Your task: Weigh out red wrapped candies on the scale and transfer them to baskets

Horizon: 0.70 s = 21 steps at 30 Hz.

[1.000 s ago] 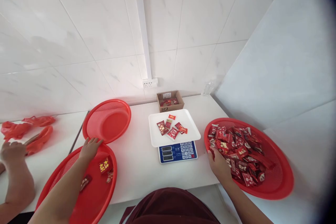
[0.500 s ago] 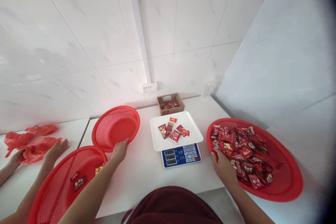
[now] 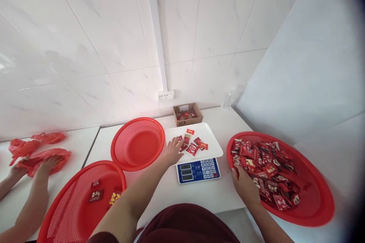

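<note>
My left hand (image 3: 173,150) reaches over the white pan of a scale (image 3: 211,142), fingers spread and touching the small red packets (image 3: 194,147) lying on it. The scale's blue keypad front (image 3: 198,169) faces me. My right hand (image 3: 244,186) rests curled in a big red basket (image 3: 313,212) heaped with red packets (image 3: 270,171); its fingertips are buried among them, so any grip is hidden. An empty red basket (image 3: 138,148) sits left of the scale.
A second large red basket (image 3: 59,212) at front left holds a few packets (image 3: 96,195). A small cardboard box (image 3: 187,113) stands behind the scale by the wall. At far left another person's hands (image 3: 42,165) press on red plastic bags (image 3: 34,152).
My left hand has travelled right, from the front-left basket past the empty basket's rim onto the scale pan. My right hand stayed in the packet basket. The other person's hands moved onto the bags.
</note>
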Available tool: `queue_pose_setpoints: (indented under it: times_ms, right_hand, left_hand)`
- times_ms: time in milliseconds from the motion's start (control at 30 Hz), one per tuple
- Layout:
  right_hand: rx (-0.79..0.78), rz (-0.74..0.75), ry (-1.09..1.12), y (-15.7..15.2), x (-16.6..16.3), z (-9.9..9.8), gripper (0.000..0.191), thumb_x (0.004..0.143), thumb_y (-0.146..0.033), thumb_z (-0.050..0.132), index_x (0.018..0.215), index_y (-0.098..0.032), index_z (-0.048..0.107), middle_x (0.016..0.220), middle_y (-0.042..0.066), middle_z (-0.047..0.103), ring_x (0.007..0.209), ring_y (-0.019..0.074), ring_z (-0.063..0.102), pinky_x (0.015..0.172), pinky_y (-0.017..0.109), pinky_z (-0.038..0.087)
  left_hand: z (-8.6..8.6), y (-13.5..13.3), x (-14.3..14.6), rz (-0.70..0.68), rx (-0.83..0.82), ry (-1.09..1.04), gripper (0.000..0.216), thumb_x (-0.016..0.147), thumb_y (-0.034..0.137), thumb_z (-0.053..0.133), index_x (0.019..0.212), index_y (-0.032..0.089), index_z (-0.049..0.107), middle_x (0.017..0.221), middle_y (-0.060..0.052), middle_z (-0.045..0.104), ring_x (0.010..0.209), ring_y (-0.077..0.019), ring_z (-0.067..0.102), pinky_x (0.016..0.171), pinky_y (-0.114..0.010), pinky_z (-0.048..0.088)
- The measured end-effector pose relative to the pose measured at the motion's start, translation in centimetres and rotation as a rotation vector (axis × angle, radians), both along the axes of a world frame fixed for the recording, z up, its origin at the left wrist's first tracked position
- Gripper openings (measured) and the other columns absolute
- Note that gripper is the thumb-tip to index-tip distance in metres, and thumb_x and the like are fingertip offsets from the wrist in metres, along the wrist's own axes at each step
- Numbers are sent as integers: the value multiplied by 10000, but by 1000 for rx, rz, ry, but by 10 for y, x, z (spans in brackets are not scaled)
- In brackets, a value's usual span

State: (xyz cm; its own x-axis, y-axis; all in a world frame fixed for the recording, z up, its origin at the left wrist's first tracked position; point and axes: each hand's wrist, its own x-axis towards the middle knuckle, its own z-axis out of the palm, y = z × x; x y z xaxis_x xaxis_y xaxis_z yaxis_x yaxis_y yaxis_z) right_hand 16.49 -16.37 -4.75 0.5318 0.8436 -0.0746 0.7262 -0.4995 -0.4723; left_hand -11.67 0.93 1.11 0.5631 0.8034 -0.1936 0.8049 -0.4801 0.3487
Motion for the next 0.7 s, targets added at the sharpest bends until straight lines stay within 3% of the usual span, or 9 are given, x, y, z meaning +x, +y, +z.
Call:
queue_pose_setpoints:
  times_ms: [67,133,233,367,467,600,700]
  right_hand:
    - [13,13,-4,0,0,0,504,881,-421,280,1201,-138,546,1236,169,609,1104,284,591,886,410,456]
    - [28,18,-12,-1,1,-1,497,880,-424,281,1189,-145,552,1221,164,620,1092,278,599,883,405,458]
    - [31,17,-19,-1,1,-2,493,879,-433,280,1178,-157,560,1204,156,633,1078,275,609,867,399,465]
    - [24,26,-29,-1,1,-1,494,883,-423,261,1182,-158,553,1202,154,634,1080,277,609,864,396,466]
    - [1,34,-32,-1,0,1,498,885,-423,257,1193,-151,539,1211,161,627,1076,283,609,863,401,465]
    - [-20,34,-33,-1,-1,4,502,892,-420,244,1203,-144,524,1213,168,621,1075,279,609,853,391,467]
    - [-32,33,-26,-1,-1,5,497,891,-421,251,1202,-147,525,1218,169,618,1077,284,607,848,396,467]
  left_hand:
    - [1,8,14,-13,-28,39,729,788,337,605,1440,244,290,1562,-121,161,1428,-336,112,1125,-507,179]
    - [0,15,19,4,-38,55,634,777,331,611,1370,252,401,1514,-122,272,1387,-343,226,1087,-502,258]
    - [-1,20,15,27,-16,24,381,800,215,543,1180,222,566,1354,-108,464,1233,-268,442,995,-398,389]
    - [5,19,-6,107,73,-36,351,787,38,438,1047,195,614,1203,-84,556,1115,-196,513,962,-315,410]
    - [16,19,-34,233,161,-68,373,832,37,356,1077,183,597,1249,-104,526,1181,-209,462,979,-330,400]
    - [27,21,-73,476,251,-3,393,864,91,334,1193,152,539,1437,-153,369,1335,-298,317,1038,-448,340]
    - [23,16,-73,472,259,81,410,868,160,406,1266,138,501,1516,-167,264,1414,-324,168,1119,-502,199]
